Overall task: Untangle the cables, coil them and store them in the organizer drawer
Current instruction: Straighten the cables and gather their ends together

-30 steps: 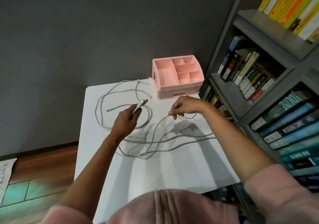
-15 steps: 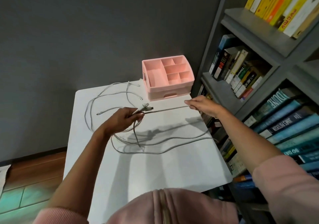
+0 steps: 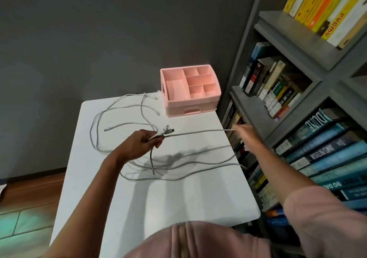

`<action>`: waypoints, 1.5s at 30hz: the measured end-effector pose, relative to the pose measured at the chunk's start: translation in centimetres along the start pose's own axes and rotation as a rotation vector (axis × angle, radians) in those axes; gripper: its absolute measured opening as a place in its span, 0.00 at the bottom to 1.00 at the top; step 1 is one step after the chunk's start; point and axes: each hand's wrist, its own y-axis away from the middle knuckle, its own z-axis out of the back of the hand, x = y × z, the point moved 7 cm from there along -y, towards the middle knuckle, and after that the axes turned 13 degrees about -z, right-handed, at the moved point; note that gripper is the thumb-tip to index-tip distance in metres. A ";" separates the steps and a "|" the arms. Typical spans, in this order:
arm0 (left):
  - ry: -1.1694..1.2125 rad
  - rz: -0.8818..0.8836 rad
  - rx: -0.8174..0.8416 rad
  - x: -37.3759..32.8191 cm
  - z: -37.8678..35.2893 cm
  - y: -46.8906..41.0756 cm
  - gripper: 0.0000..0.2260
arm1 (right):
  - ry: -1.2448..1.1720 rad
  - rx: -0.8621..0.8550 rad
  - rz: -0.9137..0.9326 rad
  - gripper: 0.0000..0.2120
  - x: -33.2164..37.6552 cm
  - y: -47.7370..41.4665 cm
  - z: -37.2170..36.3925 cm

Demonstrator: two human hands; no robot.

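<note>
Several grey cables [image 3: 111, 114] lie tangled in loops on the white table [image 3: 158, 198]. My left hand [image 3: 142, 144] grips a bundle of cable ends with their plugs [image 3: 167, 130] sticking out above the table's middle. One cable [image 3: 198, 132] runs taut from that hand to my right hand [image 3: 245, 136], which pinches it beyond the table's right edge, close to the bookshelf. More loops [image 3: 178, 168] sag on the table below both hands. The pink organizer [image 3: 190, 90] stands at the back right corner, its front drawer [image 3: 191, 109] closed.
A grey bookshelf [image 3: 297, 102] packed with books stands right beside the table's right edge. A dark grey wall is behind the table. Wooden floor [image 3: 29, 198] shows on the left.
My right hand has drawn the cable out to the right, from the table's middle to past its edge, pulling it straight. My left hand has kept its grip on the plugs.
</note>
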 end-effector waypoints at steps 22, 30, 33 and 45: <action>-0.129 0.097 -0.215 -2.2 -1.1 -2.1 0.10 | 0.247 0.356 0.208 0.09 1.4 3.4 -5.2; -0.074 0.134 -0.499 -1.8 3.3 1.7 0.15 | 0.677 -0.054 0.019 0.11 -3.7 0.4 -3.8; -0.056 0.136 -0.551 -2.2 4.0 2.5 0.17 | 0.580 0.063 0.131 0.09 -2.1 2.6 -6.0; 0.490 -0.021 -0.661 -6.8 6.9 3.1 0.21 | 0.488 0.867 0.551 0.33 7.9 21.0 -22.0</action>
